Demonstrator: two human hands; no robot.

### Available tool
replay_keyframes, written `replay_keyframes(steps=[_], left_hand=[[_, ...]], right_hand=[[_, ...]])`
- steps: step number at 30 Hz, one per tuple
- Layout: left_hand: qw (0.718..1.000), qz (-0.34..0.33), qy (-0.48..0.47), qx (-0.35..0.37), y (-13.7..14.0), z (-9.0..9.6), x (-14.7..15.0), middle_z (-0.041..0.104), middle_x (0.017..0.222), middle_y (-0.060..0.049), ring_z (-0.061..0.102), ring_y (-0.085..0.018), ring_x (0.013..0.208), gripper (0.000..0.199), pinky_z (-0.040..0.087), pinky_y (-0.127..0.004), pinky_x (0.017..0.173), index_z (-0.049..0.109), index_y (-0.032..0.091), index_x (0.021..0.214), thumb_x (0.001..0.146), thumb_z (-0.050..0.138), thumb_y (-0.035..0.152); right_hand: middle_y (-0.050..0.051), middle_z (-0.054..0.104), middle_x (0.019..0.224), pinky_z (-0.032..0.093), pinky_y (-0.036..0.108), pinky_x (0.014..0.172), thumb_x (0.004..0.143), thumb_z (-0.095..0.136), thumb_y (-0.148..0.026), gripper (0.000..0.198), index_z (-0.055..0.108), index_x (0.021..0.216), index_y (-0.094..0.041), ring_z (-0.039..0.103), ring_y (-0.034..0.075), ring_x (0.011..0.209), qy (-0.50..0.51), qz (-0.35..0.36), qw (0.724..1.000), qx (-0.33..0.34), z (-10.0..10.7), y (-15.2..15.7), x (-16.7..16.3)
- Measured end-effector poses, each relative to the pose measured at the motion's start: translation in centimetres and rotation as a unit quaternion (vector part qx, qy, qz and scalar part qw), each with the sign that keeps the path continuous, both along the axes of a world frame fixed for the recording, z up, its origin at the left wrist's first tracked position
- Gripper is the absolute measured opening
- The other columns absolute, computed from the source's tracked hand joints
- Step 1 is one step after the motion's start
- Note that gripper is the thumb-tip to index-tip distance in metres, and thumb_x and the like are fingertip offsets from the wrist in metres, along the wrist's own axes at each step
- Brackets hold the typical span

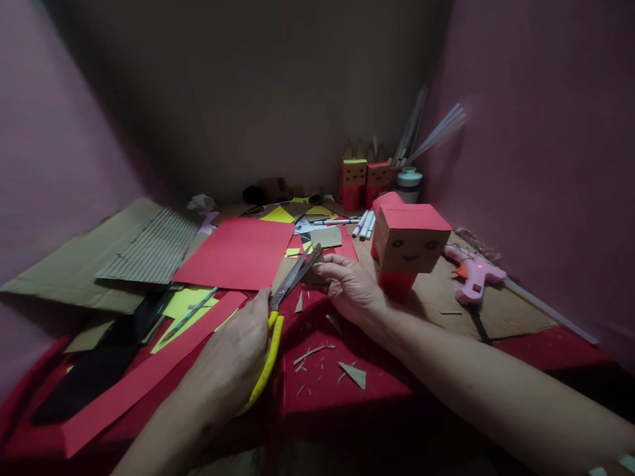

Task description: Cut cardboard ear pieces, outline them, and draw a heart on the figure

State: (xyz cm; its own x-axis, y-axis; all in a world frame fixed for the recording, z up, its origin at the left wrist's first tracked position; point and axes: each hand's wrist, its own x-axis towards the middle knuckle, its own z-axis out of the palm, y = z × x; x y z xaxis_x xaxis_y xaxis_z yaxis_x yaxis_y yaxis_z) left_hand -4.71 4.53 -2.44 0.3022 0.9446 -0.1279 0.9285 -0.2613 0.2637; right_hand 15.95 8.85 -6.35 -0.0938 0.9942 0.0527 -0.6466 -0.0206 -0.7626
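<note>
My left hand [235, 350] is closed on scissors [272, 360] with yellow handles, their blades spread apart and pointing away to the right. Between thumb and fingers, my right hand [354, 287] pinches a small piece of brown cardboard [313, 272], and the blade tips are at it. Whether the blades are biting into the cardboard I cannot tell. Cardboard scraps [354, 375] lie on the red cloth below my hands. Just beyond my right wrist stands a box-headed cardboard figure [409, 244] with a drawn face, red on top and on its body.
Red paper [238, 253] and corrugated cardboard [149, 244] lie to the left, near a pencil [193, 311] and a red strip [153, 373]. A pink glue gun [473, 272] is at right. Markers [366, 225], two smaller figures [354, 182] and a lidded jar [409, 185] are behind.
</note>
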Motion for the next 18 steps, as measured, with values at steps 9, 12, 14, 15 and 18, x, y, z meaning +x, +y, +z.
replay_keyframes(steps=[9,12,14,15,18], left_hand=[[0.999,0.002,-0.022,-0.039,-0.1,1.0,0.5,0.081,0.118,-0.019,0.079,-0.04,0.108,0.069,0.056,-0.044,0.083,0.042,0.016,0.167,0.106,0.025,0.041],[0.999,0.005,-0.02,-0.041,0.0,0.8,0.5,0.08,0.109,-0.018,0.078,-0.039,0.102,0.072,0.055,-0.042,0.082,0.041,0.013,0.168,0.107,0.023,0.047],[0.999,0.003,-0.016,-0.044,0.1,0.8,0.6,0.079,0.104,-0.017,0.078,-0.038,0.095,0.073,0.055,-0.042,0.081,0.038,0.013,0.17,0.107,0.023,0.046],[0.999,0.002,-0.012,-0.045,0.1,0.9,0.7,0.079,0.102,-0.017,0.077,-0.038,0.093,0.073,0.054,-0.042,0.081,0.037,0.013,0.171,0.106,0.024,0.043],[0.999,0.005,-0.005,-0.047,0.1,1.2,1.0,0.079,0.102,-0.018,0.078,-0.039,0.095,0.071,0.055,-0.044,0.082,0.042,0.013,0.168,0.104,0.025,0.038]], right_hand=[[-0.001,0.08,0.069,0.062,0.042,0.083,0.059,0.099,-0.027,0.028,0.075,0.071,-0.023,0.075,0.021,0.07,-0.008,0.007,1.0,0.0,-0.1,0.2,0.0],[-0.001,0.08,0.07,0.062,0.044,0.085,0.061,0.099,-0.027,0.027,0.075,0.072,-0.024,0.075,0.022,0.071,-0.009,0.012,1.0,-0.005,-0.2,0.2,0.1],[0.0,0.079,0.071,0.063,0.046,0.089,0.063,0.097,-0.025,0.025,0.073,0.072,-0.024,0.075,0.023,0.074,-0.009,0.013,1.0,-0.008,-0.3,0.1,0.1],[0.0,0.079,0.071,0.063,0.047,0.09,0.064,0.096,-0.024,0.025,0.073,0.072,-0.024,0.076,0.024,0.076,-0.008,0.013,1.0,-0.01,-0.3,0.1,0.1],[0.001,0.078,0.071,0.063,0.05,0.093,0.064,0.094,-0.022,0.024,0.072,0.074,-0.024,0.078,0.026,0.08,-0.008,0.014,1.0,-0.014,-0.3,0.0,0.0]])
